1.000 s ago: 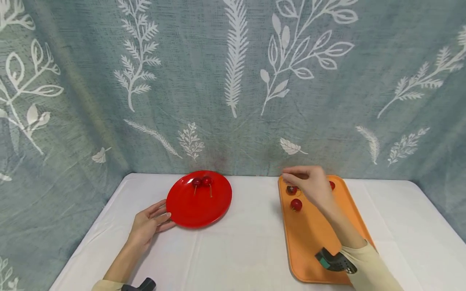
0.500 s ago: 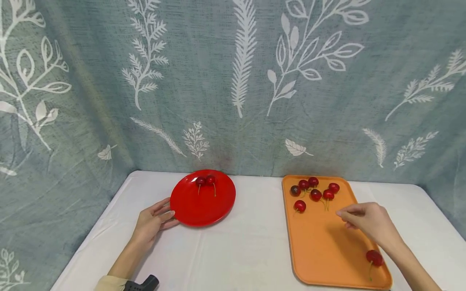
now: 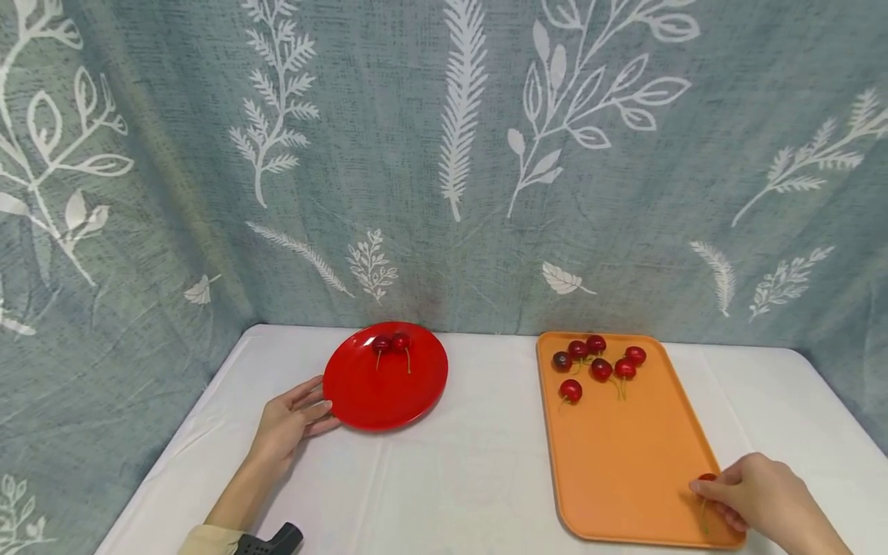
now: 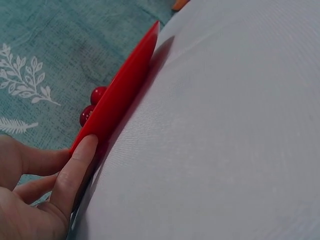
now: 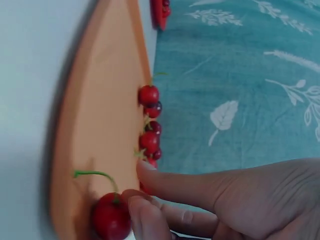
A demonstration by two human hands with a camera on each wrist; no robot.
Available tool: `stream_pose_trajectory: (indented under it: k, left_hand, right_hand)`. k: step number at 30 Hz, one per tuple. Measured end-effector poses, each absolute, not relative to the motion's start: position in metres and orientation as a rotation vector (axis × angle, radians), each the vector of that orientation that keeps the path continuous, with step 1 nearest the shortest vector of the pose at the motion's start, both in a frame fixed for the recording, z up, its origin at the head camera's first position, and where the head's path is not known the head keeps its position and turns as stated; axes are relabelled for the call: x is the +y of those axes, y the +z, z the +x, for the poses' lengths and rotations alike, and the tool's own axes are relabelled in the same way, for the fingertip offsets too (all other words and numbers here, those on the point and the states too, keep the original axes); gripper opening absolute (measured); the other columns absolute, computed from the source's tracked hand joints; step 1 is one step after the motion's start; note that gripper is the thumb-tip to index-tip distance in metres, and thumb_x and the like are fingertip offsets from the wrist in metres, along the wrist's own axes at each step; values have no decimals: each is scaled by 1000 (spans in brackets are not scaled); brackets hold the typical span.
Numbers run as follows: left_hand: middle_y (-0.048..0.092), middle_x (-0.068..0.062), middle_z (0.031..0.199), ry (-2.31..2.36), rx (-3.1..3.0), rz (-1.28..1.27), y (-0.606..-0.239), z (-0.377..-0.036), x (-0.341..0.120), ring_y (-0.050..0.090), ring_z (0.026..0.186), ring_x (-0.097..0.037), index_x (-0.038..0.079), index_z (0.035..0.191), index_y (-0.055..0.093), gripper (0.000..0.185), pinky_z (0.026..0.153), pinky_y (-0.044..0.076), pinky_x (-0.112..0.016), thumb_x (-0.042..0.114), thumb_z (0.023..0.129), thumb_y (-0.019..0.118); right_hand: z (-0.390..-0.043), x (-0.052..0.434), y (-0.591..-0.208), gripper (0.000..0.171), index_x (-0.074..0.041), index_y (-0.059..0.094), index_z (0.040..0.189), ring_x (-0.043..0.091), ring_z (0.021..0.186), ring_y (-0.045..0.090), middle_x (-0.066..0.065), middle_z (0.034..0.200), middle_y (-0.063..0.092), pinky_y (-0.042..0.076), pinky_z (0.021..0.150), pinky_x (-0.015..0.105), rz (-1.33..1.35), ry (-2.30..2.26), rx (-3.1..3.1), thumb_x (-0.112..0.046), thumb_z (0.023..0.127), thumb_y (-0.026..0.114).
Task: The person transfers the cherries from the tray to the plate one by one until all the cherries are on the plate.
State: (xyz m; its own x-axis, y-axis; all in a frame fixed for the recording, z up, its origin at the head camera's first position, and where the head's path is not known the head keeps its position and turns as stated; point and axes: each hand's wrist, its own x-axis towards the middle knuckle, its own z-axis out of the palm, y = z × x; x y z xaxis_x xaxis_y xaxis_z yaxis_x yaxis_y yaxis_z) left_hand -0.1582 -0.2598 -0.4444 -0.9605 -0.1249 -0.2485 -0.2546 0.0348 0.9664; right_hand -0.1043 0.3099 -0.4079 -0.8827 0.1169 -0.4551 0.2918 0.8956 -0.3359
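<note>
Beyond the left hand (image 3: 293, 416) and the right hand (image 3: 761, 493), the background is filled by a grey-green curtain (image 3: 388, 146), printed with white leaves (image 3: 560, 279) and sprigs (image 3: 459, 108). Wrinkled cloth is also seen left of the left hand. Beneath both, a white-covered table (image 3: 486, 455) is evenly lit.

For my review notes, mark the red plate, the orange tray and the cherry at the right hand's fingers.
Red plate (image 3: 385, 397): head view, bare surface below the stems.
Orange tray (image 3: 624, 455): head view, bare middle of its floor.
Cherry (image 5: 110, 219): right wrist view, round body below the stem.
</note>
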Motion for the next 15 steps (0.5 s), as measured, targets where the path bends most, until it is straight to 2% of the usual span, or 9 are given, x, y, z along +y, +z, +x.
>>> stream_pose_trajectory:
  k: [2, 5, 9, 15]
  left_hand:
    - [38, -31, 146, 2071, 2199, -401, -444, -158, -260, 72, 91, -16, -5, 151, 26, 59, 80, 58, -30, -2, 98, 51]
    - [38, -32, 145, 2065, 2202, -403, -444, -158, -260, 72, 91, -17, -5, 151, 27, 59, 80, 59, -30, -2, 98, 51]
    - [38, -31, 145, 2061, 2202, -411, -444, -158, -261, 72, 91, -16, -4, 151, 27, 59, 79, 59, -30, -2, 98, 51]
    - [37, -32, 146, 2086, 2182, -385, -444, -158, -261, 72, 88, -14, -5, 151, 25, 59, 80, 59, -30, -3, 98, 51]
  right_hand:
    - [-101, 313, -414, 49, -11, 66, 58, 14, 55, 48, -4, 50, 50, 41, 69, 38, 324, -563, 2613, -52, 83, 71]
    - [-98, 314, -423, 51, -10, 65, 58, 15, 54, 49, -3, 50, 49, 40, 64, 33, 384, -587, 2580, -54, 81, 72]
    - [-98, 311, -428, 45, -7, 67, 61, 15, 53, 49, -2, 50, 48, 37, 59, 27, 439, -618, 2562, -46, 82, 75]
    - [-98, 307, -424, 35, -4, 73, 71, 16, 57, 48, -2, 53, 50, 37, 59, 29, 436, -590, 2588, -37, 85, 75]
